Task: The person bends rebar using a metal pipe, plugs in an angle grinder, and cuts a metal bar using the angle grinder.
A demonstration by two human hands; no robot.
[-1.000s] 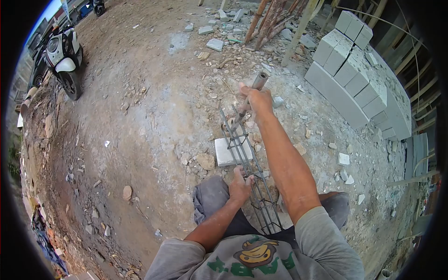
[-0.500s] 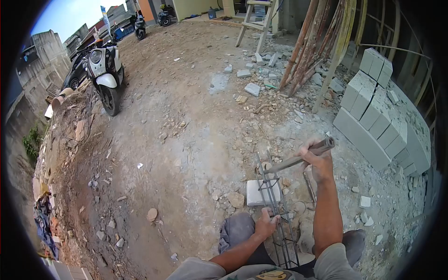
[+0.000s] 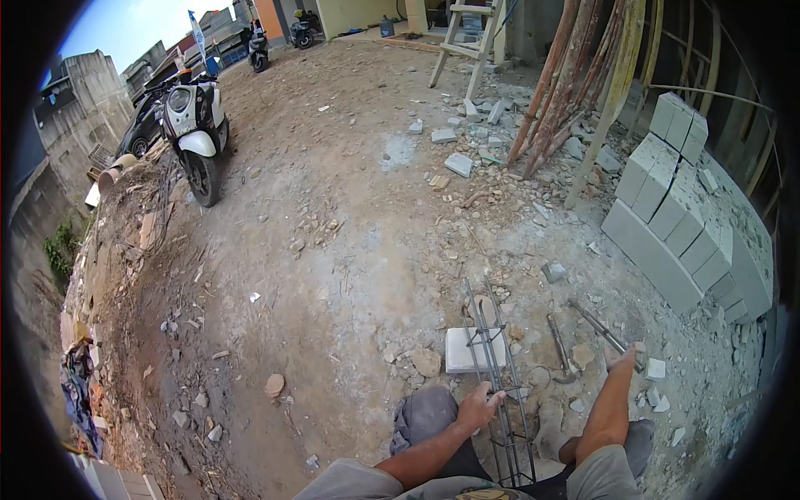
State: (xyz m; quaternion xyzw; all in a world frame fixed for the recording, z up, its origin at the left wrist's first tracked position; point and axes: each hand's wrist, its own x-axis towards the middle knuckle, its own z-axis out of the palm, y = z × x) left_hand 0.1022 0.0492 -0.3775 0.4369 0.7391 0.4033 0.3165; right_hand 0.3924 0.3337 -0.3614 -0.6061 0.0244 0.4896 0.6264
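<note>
A rebar cage lies on rubble-strewn dirt ground, its far end over a pale block. Open dirt stretches left toward a parked scooter; stacked grey blocks wall off the right side. The left hand grips the cage's near bars. The right hand, arm outstretched, closes on the end of a metal pipe resting on the ground.

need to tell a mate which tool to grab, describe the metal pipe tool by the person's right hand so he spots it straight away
Start at the stack of grey blocks on the right. Below its near end, the right hand rests on the end of a thin metal pipe tool lying on rubble. Unlike the shorter dark bar beside it, it slants towards the blocks.
</note>
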